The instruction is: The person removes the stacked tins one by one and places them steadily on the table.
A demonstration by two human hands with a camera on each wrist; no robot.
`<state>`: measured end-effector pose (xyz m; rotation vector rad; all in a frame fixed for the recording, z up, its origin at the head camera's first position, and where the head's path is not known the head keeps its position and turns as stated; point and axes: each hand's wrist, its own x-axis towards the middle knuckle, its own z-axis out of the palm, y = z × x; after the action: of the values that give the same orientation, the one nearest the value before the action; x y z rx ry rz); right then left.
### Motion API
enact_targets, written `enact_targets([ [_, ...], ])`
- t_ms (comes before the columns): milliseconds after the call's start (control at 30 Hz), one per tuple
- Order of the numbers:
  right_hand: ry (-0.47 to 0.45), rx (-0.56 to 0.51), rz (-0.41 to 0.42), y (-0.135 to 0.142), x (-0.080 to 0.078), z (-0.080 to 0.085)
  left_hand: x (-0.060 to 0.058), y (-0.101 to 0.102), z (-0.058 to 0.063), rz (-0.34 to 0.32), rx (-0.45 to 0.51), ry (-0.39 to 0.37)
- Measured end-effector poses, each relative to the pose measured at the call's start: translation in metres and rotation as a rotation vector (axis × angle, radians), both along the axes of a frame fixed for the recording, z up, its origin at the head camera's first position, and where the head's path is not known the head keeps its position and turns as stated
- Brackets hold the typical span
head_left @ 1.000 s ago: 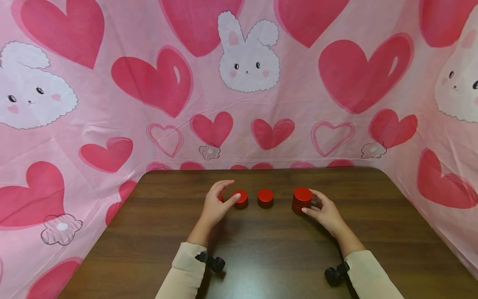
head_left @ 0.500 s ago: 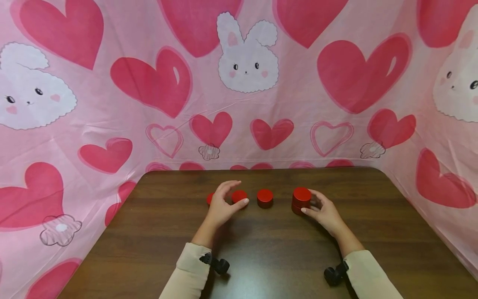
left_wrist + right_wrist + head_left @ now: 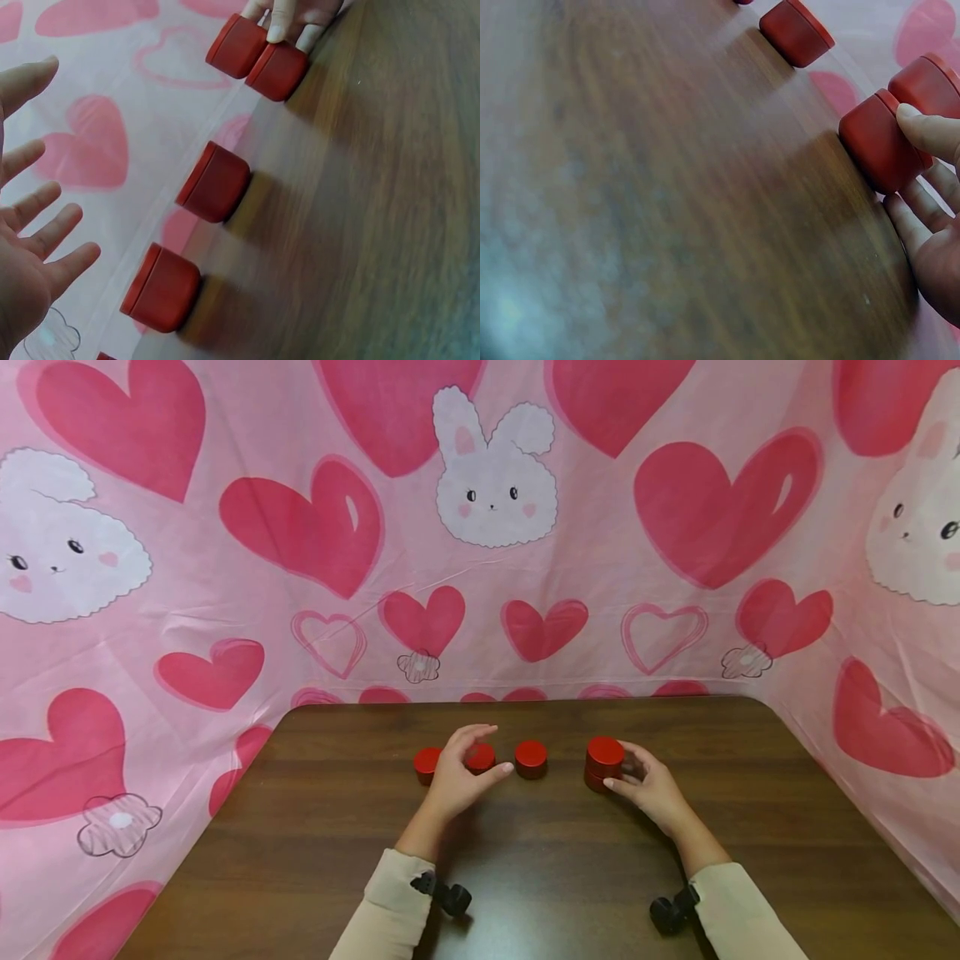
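Note:
On the right of the head view, two small round red tins are stacked, an upper tin [image 3: 604,752] on a lower tin [image 3: 596,782]. My right hand [image 3: 658,792] holds the lower one, thumb at its near side and fingers round the far side. In the right wrist view the thumb presses near the lid seam of the lower tin [image 3: 877,142]. My left hand [image 3: 459,783] hovers with fingers spread and nothing between them. It partly covers a left tin [image 3: 426,763] and a second tin [image 3: 482,757]. A third single tin [image 3: 531,759] stands just right of its fingertips.
The tins stand in a row toward the back of a brown wooden table [image 3: 525,860]. Behind and beside the table hangs a pink cloth [image 3: 600,560] with hearts and rabbits.
My left hand has moved to the right past the second tin, uncovering the leftmost one. My right hand and the stacked tins stay in place.

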<state>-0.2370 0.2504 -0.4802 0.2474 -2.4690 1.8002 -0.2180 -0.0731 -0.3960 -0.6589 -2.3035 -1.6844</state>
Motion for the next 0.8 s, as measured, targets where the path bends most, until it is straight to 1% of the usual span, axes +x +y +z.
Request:
enact_targets([
  [267, -0.012, 0.0, 0.0, 0.0, 0.0, 0.001, -0.001, 0.009, -0.001, -0.037, 0.002, 0.037],
  [533, -0.012, 0.001, 0.002, 0.0, 0.0, 0.001, 0.001, 0.018, -0.001, -0.047, -0.051, 0.017],
  [633, -0.011, -0.003, 0.002, 0.0, 0.0, 0.0, -0.001, 0.022, -0.005, -0.05, -0.059, 0.033],
  [800, -0.011, 0.002, -0.001, 0.0, 0.0, 0.0, -0.016, 0.028, -0.028, -0.036, -0.051, 0.077],
])
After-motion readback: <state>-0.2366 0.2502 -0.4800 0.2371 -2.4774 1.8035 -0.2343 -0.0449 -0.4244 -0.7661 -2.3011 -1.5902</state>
